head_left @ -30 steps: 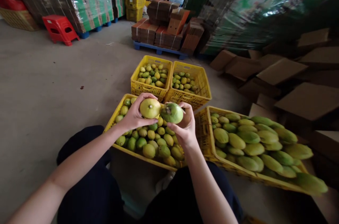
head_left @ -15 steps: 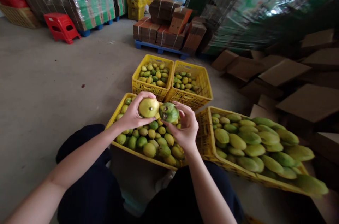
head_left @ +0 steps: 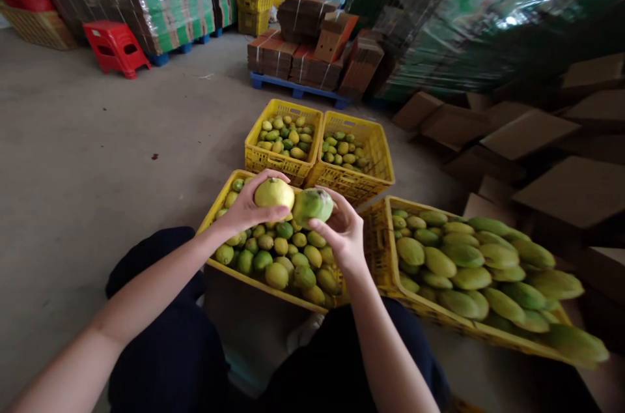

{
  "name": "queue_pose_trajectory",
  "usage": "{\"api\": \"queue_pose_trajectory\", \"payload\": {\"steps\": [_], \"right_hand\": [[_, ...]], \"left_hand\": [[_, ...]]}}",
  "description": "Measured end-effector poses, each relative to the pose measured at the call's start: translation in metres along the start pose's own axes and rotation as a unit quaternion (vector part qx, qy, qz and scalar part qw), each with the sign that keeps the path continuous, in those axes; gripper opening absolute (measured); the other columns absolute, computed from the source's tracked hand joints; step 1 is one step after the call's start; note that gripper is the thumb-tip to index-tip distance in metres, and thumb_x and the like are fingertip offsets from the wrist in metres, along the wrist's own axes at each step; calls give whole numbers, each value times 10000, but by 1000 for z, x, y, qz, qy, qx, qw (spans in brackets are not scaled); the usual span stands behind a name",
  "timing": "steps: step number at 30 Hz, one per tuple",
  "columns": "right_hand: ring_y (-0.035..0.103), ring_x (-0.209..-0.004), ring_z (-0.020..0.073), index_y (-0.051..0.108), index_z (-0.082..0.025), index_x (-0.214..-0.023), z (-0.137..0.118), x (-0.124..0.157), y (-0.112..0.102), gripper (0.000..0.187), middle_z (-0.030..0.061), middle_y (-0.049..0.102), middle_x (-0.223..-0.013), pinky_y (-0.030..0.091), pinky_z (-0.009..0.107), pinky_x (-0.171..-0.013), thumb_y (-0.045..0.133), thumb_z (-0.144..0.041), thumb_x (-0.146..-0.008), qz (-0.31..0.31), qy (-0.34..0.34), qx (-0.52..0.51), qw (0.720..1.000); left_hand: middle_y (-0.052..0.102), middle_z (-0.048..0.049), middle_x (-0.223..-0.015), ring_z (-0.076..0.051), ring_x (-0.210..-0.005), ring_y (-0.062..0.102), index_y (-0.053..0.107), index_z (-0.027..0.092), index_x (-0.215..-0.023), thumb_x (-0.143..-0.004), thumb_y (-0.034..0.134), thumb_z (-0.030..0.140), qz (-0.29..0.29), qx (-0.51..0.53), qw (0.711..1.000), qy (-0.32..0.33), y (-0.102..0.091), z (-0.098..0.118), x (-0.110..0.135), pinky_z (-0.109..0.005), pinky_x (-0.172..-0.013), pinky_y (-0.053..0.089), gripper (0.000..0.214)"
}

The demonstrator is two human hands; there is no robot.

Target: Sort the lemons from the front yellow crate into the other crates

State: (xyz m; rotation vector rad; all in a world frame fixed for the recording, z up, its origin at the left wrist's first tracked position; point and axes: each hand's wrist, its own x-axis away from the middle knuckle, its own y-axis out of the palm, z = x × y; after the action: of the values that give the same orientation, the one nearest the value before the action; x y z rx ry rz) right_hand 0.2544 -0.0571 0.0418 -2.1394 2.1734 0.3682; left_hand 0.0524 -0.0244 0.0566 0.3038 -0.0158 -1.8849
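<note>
Well left of the left hand (head_left: pixel 244 210) and its fingers, and farther off, a red stool (head_left: pixel 117 51) stands on the floor (head_left: pixel 122 139). Those fingers curve over the far side of a yellow fruit (head_left: pixel 274 195), with the thumb across its lower near side, so the hand is clamped on it. Directly below both sets of fingers, the near crate (head_left: pixel 268 290) is full of small green and yellow fruits (head_left: pixel 277 276). Beyond the fingertips stand the back left crate (head_left: pixel 273 162) and, beside it, the back right crate (head_left: pixel 336 185), each with more fruit inside.

Just right of the yellow fruit, a green fruit (head_left: pixel 312 206) with dark marks on top is pinched between the thumb and fingers of the right hand (head_left: pixel 344 224); I cannot tell whether the two fruits touch. To the right of these fingers, the right crate (head_left: pixel 379 243) holds long fruits (head_left: pixel 471 277) heaped toward its far right end. Farther right lie loose cartons (head_left: pixel 561 188).

I judge the step to be a side-by-side look at two fruits, held clear of the pile. The next move calls for a firm but gentle grip, with clearance over the crate rim before any fingers loosen.
</note>
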Motion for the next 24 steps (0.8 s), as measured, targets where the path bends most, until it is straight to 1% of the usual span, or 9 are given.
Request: {"api": "queue_pose_trajectory", "payload": {"steps": [2, 4, 7, 9, 11, 16, 20, 22, 24], "right_hand": [[757, -704, 257, 749, -224, -1061, 1, -2, 2, 452, 43, 788, -816, 642, 354, -578, 885, -450, -694, -9, 124, -65, 990], [732, -563, 249, 757, -197, -947, 7, -6, 3, 398, 53, 763, -694, 601, 323, -441, 856, -510, -722, -14, 221, -111, 969], [728, -509, 239, 743, -180, -860, 19, -11, 4, 338, 77, 756, -640, 600, 288, -406, 842, -486, -756, -15, 303, -146, 941], [731, -504, 234, 734, -183, -851, 23, -14, 4, 300, 79, 752, -624, 610, 277, -415, 834, -456, -775, -5, 335, -165, 928], [727, -501, 230, 728, -195, -867, 22, -16, 4, 260, 64, 743, -604, 616, 282, -420, 822, -425, -790, 11, 357, -176, 917], [717, -550, 202, 713, -180, -855, 12, -15, 10, 201, 48, 744, -638, 605, 265, -459, 733, -375, -815, -15, 355, -220, 908], [661, -552, 148, 709, -194, -847, 11, -13, 19, 210, 14, 739, -696, 515, 210, -418, 753, -386, -775, 11, 310, -272, 911], [600, -490, 123, 694, -199, -792, 13, -13, 21, 224, -5, 714, -658, 433, 194, -357, 778, -401, -750, 40, 316, -277, 906], [581, -470, 122, 665, -202, -730, 14, -14, 21, 238, -11, 693, -620, 397, 197, -339, 792, -403, -731, 59, 332, -289, 896]], "left_hand": [[718, -60, -827, -178, -557, 681, 680, 182, -1056, -776, 762, 539, 22, 100, 979, -178, 2, -1, -3, -229, -428, 506, 461], [680, -46, -644, -163, -399, 609, 693, 144, -1056, -872, 630, 567, 73, 173, 928, -322, 4, -5, -9, -209, -307, 421, 466], [647, -35, -543, -160, -369, 605, 703, 114, -1073, -950, 546, 489, 145, 235, 859, -432, 4, -12, -17, -190, -303, 449, 425], [645, -34, -531, -162, -375, 615, 704, 112, -1071, -961, 543, 474, 158, 262, 836, -455, 3, -14, -19, -185, -313, 468, 411], [651, -35, -535, -161, -378, 618, 703, 117, -1047, -966, 538, 475, 154, 270, 834, -457, 3, -14, -19, -184, -312, 469, 402], [671, -35, -572, -176, -422, 637, 699, 116, -1031, -934, 588, 432, 144, 261, 872, -389, 8, -7, -17, -197, -280, 410, 349], [676, -41, -585, -185, -455, 657, 693, 119, -1026, -944, 567, 424, 136, 272, 880, -365, 12, -3, -18, -196, -290, 392, 339], [684, -65, -596, -193, -447, 653, 685, 104, -1027, -969, 517, 455, 125, 288, 872, -376, 12, -3, -19, -198, -281, 375, 393], [714, -101, -658, -207, -489, 676, 673, 81, -1080, -992, 467, 464, 118, 318, 856, -389, 12, -6, -20, -218, -311, 439, 444]]}}
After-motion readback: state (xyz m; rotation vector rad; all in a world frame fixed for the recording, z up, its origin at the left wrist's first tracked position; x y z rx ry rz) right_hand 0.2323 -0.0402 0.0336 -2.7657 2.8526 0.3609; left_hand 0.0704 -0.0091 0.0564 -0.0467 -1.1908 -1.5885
